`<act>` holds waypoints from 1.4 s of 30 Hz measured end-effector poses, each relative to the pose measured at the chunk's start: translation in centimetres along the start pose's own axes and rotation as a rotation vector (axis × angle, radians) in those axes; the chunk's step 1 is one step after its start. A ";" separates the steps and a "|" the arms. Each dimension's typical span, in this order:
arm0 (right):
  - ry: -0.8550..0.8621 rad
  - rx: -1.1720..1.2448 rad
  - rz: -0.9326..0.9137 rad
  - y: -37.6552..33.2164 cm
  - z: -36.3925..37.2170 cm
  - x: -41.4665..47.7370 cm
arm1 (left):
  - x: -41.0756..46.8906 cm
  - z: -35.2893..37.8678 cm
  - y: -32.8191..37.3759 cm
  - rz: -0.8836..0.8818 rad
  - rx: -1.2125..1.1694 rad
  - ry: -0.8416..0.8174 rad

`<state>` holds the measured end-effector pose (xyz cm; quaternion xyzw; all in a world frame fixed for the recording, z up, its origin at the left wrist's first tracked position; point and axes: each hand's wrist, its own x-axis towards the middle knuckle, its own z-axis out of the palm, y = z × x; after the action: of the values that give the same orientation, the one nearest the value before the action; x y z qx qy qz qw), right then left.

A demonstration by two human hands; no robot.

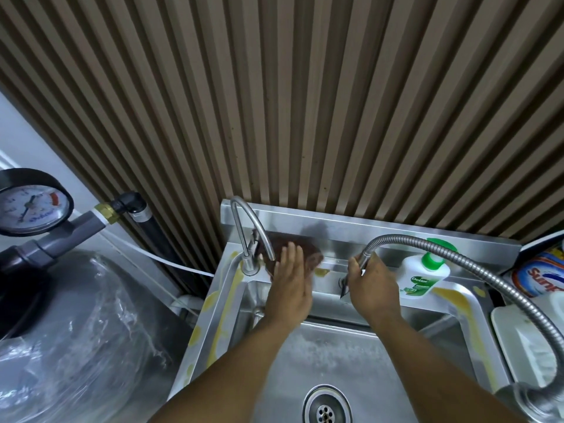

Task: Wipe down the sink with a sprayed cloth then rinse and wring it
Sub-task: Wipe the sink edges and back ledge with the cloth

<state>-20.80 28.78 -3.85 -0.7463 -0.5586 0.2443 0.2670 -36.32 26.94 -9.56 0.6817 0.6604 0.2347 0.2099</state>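
Here, you look down on a steel sink (335,355) set against a ribbed wall. Your left hand (290,279) lies flat, fingers spread, pressing a dark brown cloth (305,245) against the sink's back ledge and splashback, just right of the curved tap (250,230). Your right hand (372,279) is wrapped around the head of a flexible metal hose (442,248), holding it above the ledge. A soap bottle (424,276) stands just right of it. Yellowish streaks remain along the left and right rims, so wiping looks only partly done. Rinsing and wringing the cloth appear still ahead.
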 end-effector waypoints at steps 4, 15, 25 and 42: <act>0.029 -0.013 -0.023 0.1 0.2 0.1 | 0.0 3.0 -0.2 0.187 0.352 -0.260; 0.011 0.004 -0.004 0.4 0.5 0.4 | -0.7 -0.8 -4.3 0.011 0.525 -0.166; -0.027 -0.002 0.113 0.8 2.2 0.8 | 0.9 1.9 -0.7 0.228 0.484 -0.279; 0.026 0.079 0.244 -0.2 3.1 0.1 | 0.3 -0.1 -4.6 0.156 0.506 -0.197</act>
<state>-22.96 29.26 -6.00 -0.8007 -0.4501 0.2872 0.2717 -40.09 27.43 -12.21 0.7808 0.6198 0.0105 0.0777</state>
